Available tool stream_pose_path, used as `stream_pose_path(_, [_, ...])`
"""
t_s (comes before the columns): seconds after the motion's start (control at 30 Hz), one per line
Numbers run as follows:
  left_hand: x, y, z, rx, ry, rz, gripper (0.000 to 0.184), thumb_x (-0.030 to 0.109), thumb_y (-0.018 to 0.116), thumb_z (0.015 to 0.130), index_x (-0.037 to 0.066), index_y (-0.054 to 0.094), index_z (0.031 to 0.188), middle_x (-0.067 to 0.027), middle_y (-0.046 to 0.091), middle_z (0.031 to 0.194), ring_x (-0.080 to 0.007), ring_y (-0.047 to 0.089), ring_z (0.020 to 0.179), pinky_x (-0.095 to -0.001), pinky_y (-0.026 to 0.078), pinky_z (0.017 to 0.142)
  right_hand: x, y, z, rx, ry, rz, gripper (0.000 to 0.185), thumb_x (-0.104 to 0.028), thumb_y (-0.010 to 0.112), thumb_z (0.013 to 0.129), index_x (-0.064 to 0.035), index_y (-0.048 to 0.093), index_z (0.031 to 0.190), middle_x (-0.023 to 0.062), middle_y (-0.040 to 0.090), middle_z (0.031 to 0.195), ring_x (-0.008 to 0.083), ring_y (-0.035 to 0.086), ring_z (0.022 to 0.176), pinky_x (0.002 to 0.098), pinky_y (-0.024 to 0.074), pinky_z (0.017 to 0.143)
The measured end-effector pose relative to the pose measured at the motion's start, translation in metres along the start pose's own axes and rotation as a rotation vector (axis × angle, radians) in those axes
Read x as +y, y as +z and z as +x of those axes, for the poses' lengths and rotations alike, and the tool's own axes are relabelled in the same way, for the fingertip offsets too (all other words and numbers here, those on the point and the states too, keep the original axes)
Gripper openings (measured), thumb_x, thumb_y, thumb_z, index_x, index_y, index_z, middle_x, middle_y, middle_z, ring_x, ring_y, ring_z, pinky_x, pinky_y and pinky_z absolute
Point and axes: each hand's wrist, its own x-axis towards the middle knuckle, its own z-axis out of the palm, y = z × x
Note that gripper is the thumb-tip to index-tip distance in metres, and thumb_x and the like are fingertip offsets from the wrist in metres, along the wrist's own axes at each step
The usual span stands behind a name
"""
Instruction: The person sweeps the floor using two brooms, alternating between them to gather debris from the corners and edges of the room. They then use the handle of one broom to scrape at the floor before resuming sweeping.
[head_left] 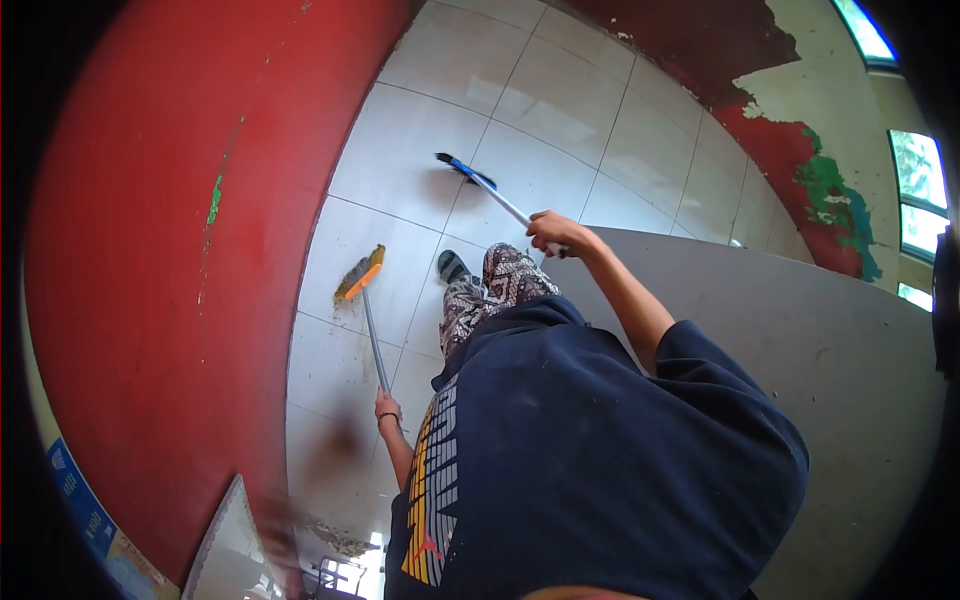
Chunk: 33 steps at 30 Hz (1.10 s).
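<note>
My left hand (388, 408), low on the left, is wrapped round the grey stick of an orange-headed broom (372, 330). Its head rests on the white tiles near the red wall, with a dark and yellowish patch of bristles or dirt at its far side; I cannot tell which. My right hand (556, 235) grips the upper end of a silver handle, which belongs to a blue-headed broom (478, 176) with black bristles. That head is farther ahead, and whether it touches the floor I cannot tell.
Specks of dirt lie by the orange head, and a larger dirt patch (340, 540) is behind on the left. A red wall (160, 250) runs along the left. On the right stands a large grey panel or tabletop (860, 400). A sandalled foot (452, 266) is between the brooms.
</note>
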Motion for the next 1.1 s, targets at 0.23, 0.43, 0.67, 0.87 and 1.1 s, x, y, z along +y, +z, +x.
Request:
stream_pose_path(0.23, [-0.006,0.019,0.007,0.016,0.006,-0.006,0.042,0.023,0.031,0.093,0.023,0.033,0.135,-0.01,0.05,0.055,-0.0203,0.048,0.037,-0.0327,0.039,0.033,0.026,-0.064,-0.036,-0.192,-0.068,0.719,0.01,-0.011,0.044,0.089,-0.002,0.049,0.089,0.003,0.046,0.065,0.0055,0.042,0.046,0.0172,0.032,0.033])
stream_pose_path(0.43, [0.036,0.006,-0.007,0.141,0.111,0.2,0.041,0.023,0.034,0.092,0.022,0.037,0.133,-0.014,0.058,0.07,-0.0235,0.053,0.044,-0.0341,0.044,0.039,0.025,-0.069,-0.043,0.111,-0.119,0.422,0.012,-0.01,0.051,0.083,0.0014,0.052,0.087,0.0072,0.051,0.064,0.0088,0.044,0.043,0.0232,0.0361,0.034])
stream_pose_path(0.67, [0.14,0.009,-0.04,0.071,0.079,0.031,0.043,0.022,0.031,0.091,0.018,0.037,0.133,-0.0114,0.052,0.059,-0.0203,0.048,0.039,-0.033,0.04,0.034,0.016,-0.216,0.009,0.355,-0.165,0.471,0.024,-0.01,0.051,0.082,0.0029,0.05,0.102,0.0043,0.047,0.059,0.0084,0.04,0.039,0.0244,0.0337,0.032])
stream_pose_path(0.87, [0.276,0.053,-0.063,-0.055,-0.017,-0.238,0.042,0.029,0.029,0.094,0.023,0.029,0.136,-0.0102,0.047,0.06,-0.0157,0.037,0.031,-0.0312,0.033,0.028,-0.053,-0.425,0.127,0.606,-0.171,0.352,0.021,-0.007,0.047,0.083,0.0015,0.05,0.102,0.0046,0.046,0.058,0.0107,0.043,0.042,0.0281,0.0351,0.034])
stream_pose_path(1.1, [0.443,0.126,-0.147,-0.201,-0.282,-0.506,0.041,0.039,0.034,0.095,0.041,0.024,0.135,-0.0019,0.042,0.063,-0.0096,0.034,0.042,-0.0231,0.032,0.038,-0.096,-0.627,0.364,0.908,-0.14,-0.218,0.03,-0.013,0.045,0.074,0.0061,0.056,0.094,0.0208,0.061,0.068,0.0298,0.063,0.063,0.0366,0.0491,0.055])
